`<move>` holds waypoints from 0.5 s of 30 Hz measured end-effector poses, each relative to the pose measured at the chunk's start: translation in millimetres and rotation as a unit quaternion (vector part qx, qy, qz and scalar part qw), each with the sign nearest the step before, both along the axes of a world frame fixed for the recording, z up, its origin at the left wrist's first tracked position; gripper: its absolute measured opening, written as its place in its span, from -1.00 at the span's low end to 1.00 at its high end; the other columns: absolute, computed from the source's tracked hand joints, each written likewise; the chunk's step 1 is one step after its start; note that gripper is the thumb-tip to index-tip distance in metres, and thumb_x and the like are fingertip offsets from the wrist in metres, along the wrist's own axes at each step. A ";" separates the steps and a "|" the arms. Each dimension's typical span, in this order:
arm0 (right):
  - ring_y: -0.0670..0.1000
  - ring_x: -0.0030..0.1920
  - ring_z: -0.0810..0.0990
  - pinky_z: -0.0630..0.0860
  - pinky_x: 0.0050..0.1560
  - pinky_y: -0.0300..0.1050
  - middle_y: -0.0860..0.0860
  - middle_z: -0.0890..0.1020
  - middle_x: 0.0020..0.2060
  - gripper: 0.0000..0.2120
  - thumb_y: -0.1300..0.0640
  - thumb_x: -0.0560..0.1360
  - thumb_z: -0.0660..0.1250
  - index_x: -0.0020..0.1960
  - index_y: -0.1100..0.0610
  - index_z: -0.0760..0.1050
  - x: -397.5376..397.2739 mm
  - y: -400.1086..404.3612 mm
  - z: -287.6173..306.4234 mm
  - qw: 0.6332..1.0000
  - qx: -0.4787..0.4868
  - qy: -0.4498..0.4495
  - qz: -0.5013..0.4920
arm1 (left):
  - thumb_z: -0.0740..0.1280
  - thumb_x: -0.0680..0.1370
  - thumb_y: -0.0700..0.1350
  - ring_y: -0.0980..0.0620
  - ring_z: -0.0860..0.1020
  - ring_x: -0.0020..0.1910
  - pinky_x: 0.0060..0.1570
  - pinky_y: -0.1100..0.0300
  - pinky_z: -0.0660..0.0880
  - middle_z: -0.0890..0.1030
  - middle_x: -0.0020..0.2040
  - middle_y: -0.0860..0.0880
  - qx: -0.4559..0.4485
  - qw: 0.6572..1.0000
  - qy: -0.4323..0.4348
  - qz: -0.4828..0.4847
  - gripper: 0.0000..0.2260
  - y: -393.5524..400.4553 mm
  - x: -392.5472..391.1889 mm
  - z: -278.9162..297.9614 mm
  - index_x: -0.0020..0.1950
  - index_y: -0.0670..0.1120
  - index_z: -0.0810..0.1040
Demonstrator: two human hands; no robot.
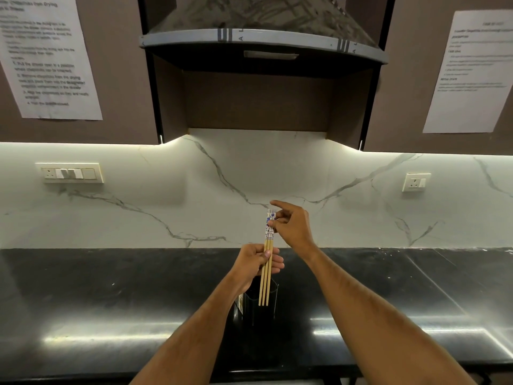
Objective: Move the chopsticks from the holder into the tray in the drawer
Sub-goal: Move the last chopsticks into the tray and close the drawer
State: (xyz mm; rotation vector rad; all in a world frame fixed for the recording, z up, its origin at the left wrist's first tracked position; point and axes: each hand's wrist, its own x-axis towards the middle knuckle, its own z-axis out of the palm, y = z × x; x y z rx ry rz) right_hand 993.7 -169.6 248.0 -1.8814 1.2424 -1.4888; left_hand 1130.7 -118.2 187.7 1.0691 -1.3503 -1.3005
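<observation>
Three wooden chopsticks (266, 284) with blue-and-white patterned tops stand upright in front of me, above the black counter. My left hand (254, 262) grips them around the middle. Higher up, my right hand (291, 225) pinches their patterned tops between thumb and fingers, index finger raised. Their lower tips hang in front of a dark, glossy holder (258, 307) standing on the counter, partly hidden by my left forearm. The drawer and its tray are out of view.
The black stone counter (111, 295) runs the full width, backed by a white marble wall (166, 204) with a switch plate (69, 173) at left and a socket (415, 182) at right. A range hood (263, 45) and dark cabinets with taped paper sheets hang above.
</observation>
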 end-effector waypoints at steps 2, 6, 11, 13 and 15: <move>0.11 -0.22 0.71 0.70 -0.06 -0.09 0.04 0.68 -0.21 -0.52 0.38 0.42 0.52 0.30 0.12 0.60 0.2 0.8 -0.6 1.000 -0.008 0.012 -0.003 | 0.17 0.70 -0.26 -0.18 0.73 0.00 0.13 -0.09 0.64 0.72 -0.01 -0.24 0.003 1.000 -0.003 -0.003 -0.77 0.4 0.2 0.2 0.17 -0.28 0.60; 0.04 -0.20 0.71 0.71 -0.06 -0.05 -0.01 0.69 -0.16 -0.60 0.36 0.43 0.52 0.24 0.16 0.64 0.5 2.9 -1.9 0.999 -0.018 0.033 -0.007 | 0.17 0.70 -0.26 -0.18 0.73 -0.01 0.12 -0.09 0.65 0.72 -0.02 -0.25 0.005 1.000 -0.016 -0.004 -0.78 1.3 1.5 0.6 0.17 -0.28 0.60; -0.05 -0.21 0.73 0.70 -0.03 -0.10 0.03 0.72 -0.05 -0.60 0.32 0.43 0.53 0.26 0.17 0.62 0.8 6.0 -3.9 0.999 -0.015 0.041 -0.001 | 0.18 0.70 -0.26 -0.17 0.73 -0.02 0.11 -0.08 0.65 0.73 -0.03 -0.23 0.001 0.999 -0.039 -0.008 -0.79 3.5 3.3 -1.1 0.16 -0.27 0.60; -0.07 -0.19 0.74 0.69 0.00 -0.10 0.06 0.73 -0.02 -0.61 0.31 0.43 0.53 0.24 0.18 0.63 1.5 6.4 -5.2 0.999 -0.015 0.043 -0.004 | 0.18 0.70 -0.27 -0.17 0.73 -0.03 0.10 -0.07 0.66 0.73 -0.04 -0.23 0.000 0.999 -0.044 -0.009 -0.79 4.8 3.5 -1.7 0.16 -0.27 0.60; -0.07 -0.18 0.74 0.69 0.00 -0.09 0.06 0.74 -0.05 -0.62 0.32 0.43 0.54 0.22 0.19 0.64 2.1 7.1 -6.5 0.999 -0.010 0.041 -0.008 | 0.18 0.70 -0.27 -0.16 0.73 -0.04 0.09 -0.07 0.66 0.73 -0.04 -0.23 -0.001 0.999 -0.046 -0.007 -0.79 6.2 4.1 -2.6 0.16 -0.27 0.60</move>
